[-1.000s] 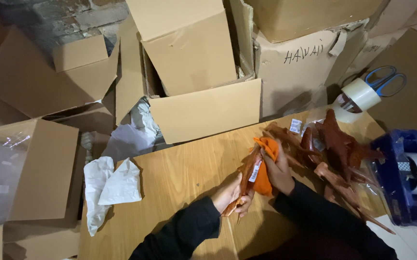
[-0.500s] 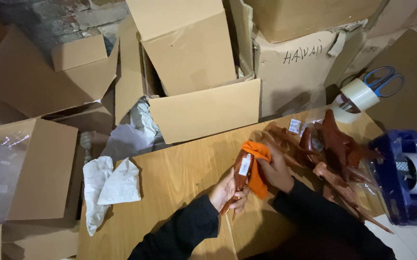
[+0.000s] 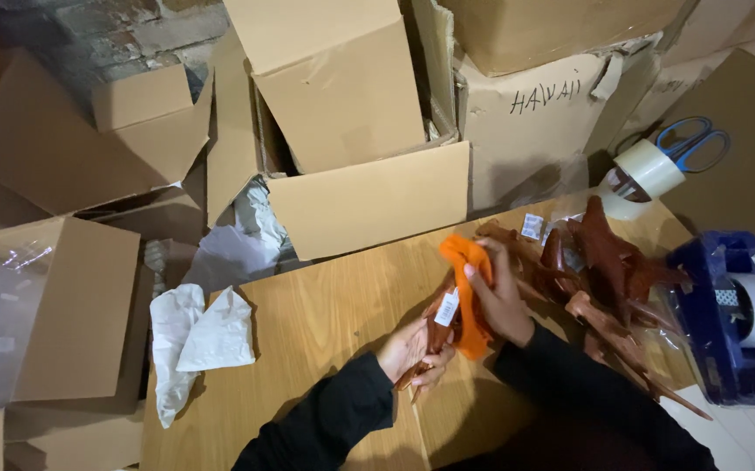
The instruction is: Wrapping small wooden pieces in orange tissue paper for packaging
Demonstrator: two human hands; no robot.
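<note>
Shifted since earlier: orange cloth point(image 3: 473, 296) lifted by right hand point(image 3: 501, 301); left hand point(image 3: 412, 349) gripping tagged brown wooden figure point(image 3: 440, 327) over tabletop point(image 3: 325, 314).

Both arms, in black sleeves, enter from the bottom edge and converge toward the middle of the view. The left hand point(image 3: 410, 352) sits at about seven o'clock from the right hand point(image 3: 501, 301), fingers curled closed in a grip. The right hand's fingers are folded shut, thumb pointing to eleven o'clock.
</note>
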